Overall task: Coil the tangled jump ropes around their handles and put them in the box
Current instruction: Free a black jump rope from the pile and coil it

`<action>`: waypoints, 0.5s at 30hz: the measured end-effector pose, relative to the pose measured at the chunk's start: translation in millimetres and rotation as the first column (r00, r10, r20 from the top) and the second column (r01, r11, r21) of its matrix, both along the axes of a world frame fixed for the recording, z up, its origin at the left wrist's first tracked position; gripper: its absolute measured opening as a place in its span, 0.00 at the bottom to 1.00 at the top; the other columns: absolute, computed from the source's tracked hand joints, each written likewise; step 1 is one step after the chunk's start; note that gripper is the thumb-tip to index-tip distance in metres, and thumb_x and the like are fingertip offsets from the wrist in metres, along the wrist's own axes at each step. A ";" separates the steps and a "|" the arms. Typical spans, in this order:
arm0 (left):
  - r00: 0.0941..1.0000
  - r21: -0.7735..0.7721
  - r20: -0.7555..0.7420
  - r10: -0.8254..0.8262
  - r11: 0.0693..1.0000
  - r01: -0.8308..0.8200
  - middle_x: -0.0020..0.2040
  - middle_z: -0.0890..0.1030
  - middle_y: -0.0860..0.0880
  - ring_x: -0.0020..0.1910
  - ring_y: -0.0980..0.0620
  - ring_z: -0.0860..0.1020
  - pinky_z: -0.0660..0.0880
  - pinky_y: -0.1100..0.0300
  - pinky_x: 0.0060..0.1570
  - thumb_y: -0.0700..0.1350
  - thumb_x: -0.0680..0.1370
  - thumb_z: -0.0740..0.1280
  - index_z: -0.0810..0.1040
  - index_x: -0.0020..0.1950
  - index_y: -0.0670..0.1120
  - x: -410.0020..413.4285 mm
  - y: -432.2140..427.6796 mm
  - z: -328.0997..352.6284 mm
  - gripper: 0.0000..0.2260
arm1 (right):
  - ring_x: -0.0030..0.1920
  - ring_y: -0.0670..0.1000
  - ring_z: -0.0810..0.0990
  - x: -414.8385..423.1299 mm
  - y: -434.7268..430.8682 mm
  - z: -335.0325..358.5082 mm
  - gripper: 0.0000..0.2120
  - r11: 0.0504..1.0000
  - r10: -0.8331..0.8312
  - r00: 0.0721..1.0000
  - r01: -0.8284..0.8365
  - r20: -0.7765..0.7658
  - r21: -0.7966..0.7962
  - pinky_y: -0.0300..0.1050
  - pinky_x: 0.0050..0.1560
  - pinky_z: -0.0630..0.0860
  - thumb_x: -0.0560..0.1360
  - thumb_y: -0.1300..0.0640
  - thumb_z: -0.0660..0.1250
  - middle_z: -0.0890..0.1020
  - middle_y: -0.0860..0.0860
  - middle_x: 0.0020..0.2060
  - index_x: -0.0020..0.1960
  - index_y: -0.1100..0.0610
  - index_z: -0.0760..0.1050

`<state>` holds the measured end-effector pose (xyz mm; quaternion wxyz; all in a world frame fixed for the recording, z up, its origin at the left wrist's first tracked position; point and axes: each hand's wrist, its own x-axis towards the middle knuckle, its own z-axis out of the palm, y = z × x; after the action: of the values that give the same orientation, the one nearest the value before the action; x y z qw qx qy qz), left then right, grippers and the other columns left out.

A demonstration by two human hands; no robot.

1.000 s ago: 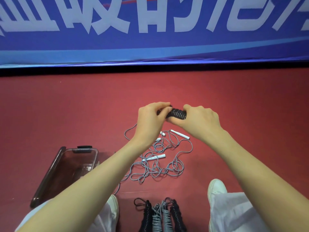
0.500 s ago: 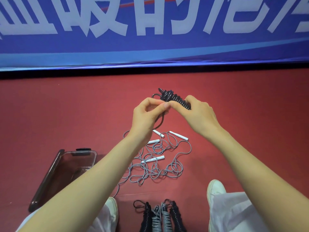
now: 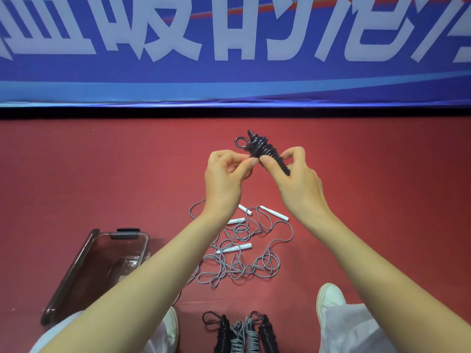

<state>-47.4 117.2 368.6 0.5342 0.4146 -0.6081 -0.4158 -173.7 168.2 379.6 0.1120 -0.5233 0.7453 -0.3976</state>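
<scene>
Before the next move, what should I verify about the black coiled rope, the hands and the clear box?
1. Black coiled jump rope wound tightly round its handles: ok.
2. Rope end tucked: cannot tell; a small loop sticks out on top.
3. Right hand grips the coil, left hand pinches its upper part: ok.
4. Clear plastic box with dark rim open: ok.
5. Grey tangled ropes with white handles coiled: not ok, loose on floor.

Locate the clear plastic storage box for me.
In the head view, the clear plastic box with a dark rim sits on the red floor at lower left, just left of the tangled grey ropes with white handles.
</scene>
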 end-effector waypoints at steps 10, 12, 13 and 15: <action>0.982 0.172 -0.116 -0.147 0.971 0.165 0.45 0.85 0.49 0.45 0.54 0.81 0.78 0.57 0.55 0.39 0.78 0.67 0.83 0.50 0.48 1.0 1.8 0.9 0.06 | 0.48 0.65 0.79 7.8 3.3 0.8 0.27 0.997 -0.048 0.946 0.029 -0.320 -0.065 0.49 0.40 0.62 0.75 0.33 0.56 0.82 0.54 0.50 0.60 0.54 0.62; 0.931 0.260 -0.274 -0.242 0.913 0.314 0.49 0.83 0.47 0.49 0.53 0.80 0.76 0.58 0.59 0.37 0.80 0.62 0.81 0.52 0.45 -2.3 6.1 7.8 0.08 | 0.48 0.65 0.80 7.3 3.2 -0.5 0.28 0.996 -0.059 0.928 0.030 -0.368 -0.083 0.50 0.40 0.62 0.76 0.34 0.56 0.82 0.56 0.52 0.62 0.55 0.62; 0.889 0.303 -0.372 -0.268 0.870 0.389 0.49 0.82 0.47 0.49 0.53 0.80 0.76 0.59 0.59 0.37 0.81 0.61 0.80 0.52 0.44 -2.7 7.3 12.4 0.08 | 0.48 0.65 0.80 7.5 2.9 0.1 0.28 0.996 -0.058 0.919 0.028 -0.390 -0.083 0.50 0.39 0.62 0.76 0.35 0.57 0.82 0.56 0.52 0.63 0.56 0.62; 0.791 0.336 -0.547 -0.273 0.794 0.506 0.48 0.81 0.45 0.46 0.53 0.80 0.77 0.61 0.54 0.39 0.80 0.62 0.79 0.51 0.42 -1.9 8.1 20.1 0.06 | 0.47 0.65 0.81 10.2 2.3 -0.1 0.28 0.996 -0.055 0.902 0.019 -0.428 -0.088 0.50 0.37 0.62 0.77 0.36 0.57 0.82 0.57 0.52 0.63 0.58 0.62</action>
<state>-49.3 125.3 388.6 0.4489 0.2773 -0.4156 -0.7409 -163.5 170.4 379.5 -0.0842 -0.5880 0.7446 -0.3046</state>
